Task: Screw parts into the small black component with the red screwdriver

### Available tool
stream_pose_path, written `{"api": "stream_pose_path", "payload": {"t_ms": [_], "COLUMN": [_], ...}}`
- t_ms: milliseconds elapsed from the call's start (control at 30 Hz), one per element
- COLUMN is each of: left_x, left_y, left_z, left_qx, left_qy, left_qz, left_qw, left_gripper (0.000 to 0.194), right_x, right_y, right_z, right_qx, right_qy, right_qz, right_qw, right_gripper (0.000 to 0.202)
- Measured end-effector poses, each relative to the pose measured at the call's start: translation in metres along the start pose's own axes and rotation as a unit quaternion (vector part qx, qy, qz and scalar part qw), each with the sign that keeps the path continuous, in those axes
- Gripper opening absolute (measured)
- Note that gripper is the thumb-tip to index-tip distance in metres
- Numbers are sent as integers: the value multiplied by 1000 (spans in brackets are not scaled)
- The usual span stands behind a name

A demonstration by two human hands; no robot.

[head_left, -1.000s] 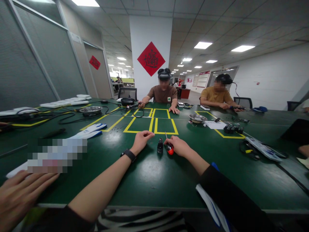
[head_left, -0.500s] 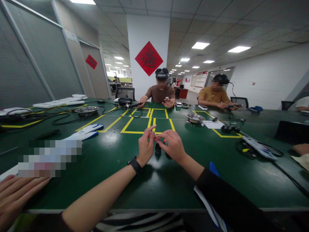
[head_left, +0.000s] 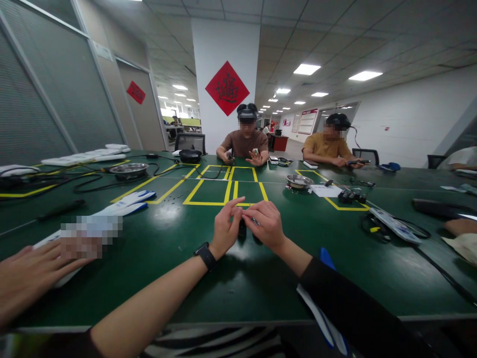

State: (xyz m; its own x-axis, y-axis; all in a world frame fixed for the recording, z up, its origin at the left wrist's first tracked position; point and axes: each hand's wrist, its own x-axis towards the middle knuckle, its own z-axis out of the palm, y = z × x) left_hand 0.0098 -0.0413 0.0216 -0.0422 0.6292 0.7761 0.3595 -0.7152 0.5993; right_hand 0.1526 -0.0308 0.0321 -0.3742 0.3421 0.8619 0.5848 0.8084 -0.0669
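Note:
My left hand (head_left: 225,226) is raised over the middle of the table, thumb and fingers pinched together at the tips, its index finger reaching forward. What sits in that pinch is too small to make out. My right hand (head_left: 267,224) meets it fingertip to fingertip, closed on a small shiny metal piece (head_left: 255,221) that shows partly between the fingers. Just below the fingertips is a small dark object (head_left: 242,230), mostly covered by the hands. A black watch (head_left: 206,256) is on my left wrist.
Another person's hand (head_left: 40,266) lies at the left by white-and-blue gloves (head_left: 130,200). Metal bowls (head_left: 298,181) stand farther back, with black blocks (head_left: 352,196) at the right. Yellow tape (head_left: 204,203) marks the green table (head_left: 167,278). Two people sit opposite.
My fingers have drawn closer together, and my right fingers have curled in more around the small piece. The other person's hand at the left has slid forward and right over the table.

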Motion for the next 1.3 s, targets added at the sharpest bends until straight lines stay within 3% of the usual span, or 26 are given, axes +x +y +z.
{"api": "stream_pose_path", "payload": {"t_ms": [233, 533, 767, 833, 900, 1000, 1067, 1200, 1300], "left_x": [0, -2, 7, 10, 13, 15, 16, 17, 17], "left_y": [-8, -11, -20, -28, -37, -49, -55, -69, -78], "left_z": [4, 0, -4, -8, -12, -16, -18, -20, -20], "left_qx": [-6, -12, 2, 15, 38, 53, 26, -11, -51], "left_qy": [9, -49, -6, -55, -157, -302, -358, -343, -348], "left_qz": [17, 37, -15, -3, 6, -8, -31, -72, -126], "left_qw": [1000, 998, 1000, 998, 987, 952, 933, 937, 928], "left_gripper": [19, 19, 27, 46, 65, 56, 47, 61, 46], "right_x": [1, -1, 0, 0, -1, -1, -1, -2, -4], "right_y": [2, 2, 9, 14, 19, 26, 29, 30, 28], "right_z": [2, 7, 4, 2, 0, -2, -4, -2, 3], "right_qx": [56, 176, 147, 130, 113, 90, 72, 31, -4], "right_qy": [28, 42, 31, 39, 39, 23, -1, -83, -139], "right_qz": [23, 41, 84, 109, 127, 121, 99, 32, -2], "right_qw": [998, 983, 985, 985, 985, 988, 992, 996, 990], "right_gripper": [11, 4, 8, 7, 7, 6, 7, 8, 9]}}
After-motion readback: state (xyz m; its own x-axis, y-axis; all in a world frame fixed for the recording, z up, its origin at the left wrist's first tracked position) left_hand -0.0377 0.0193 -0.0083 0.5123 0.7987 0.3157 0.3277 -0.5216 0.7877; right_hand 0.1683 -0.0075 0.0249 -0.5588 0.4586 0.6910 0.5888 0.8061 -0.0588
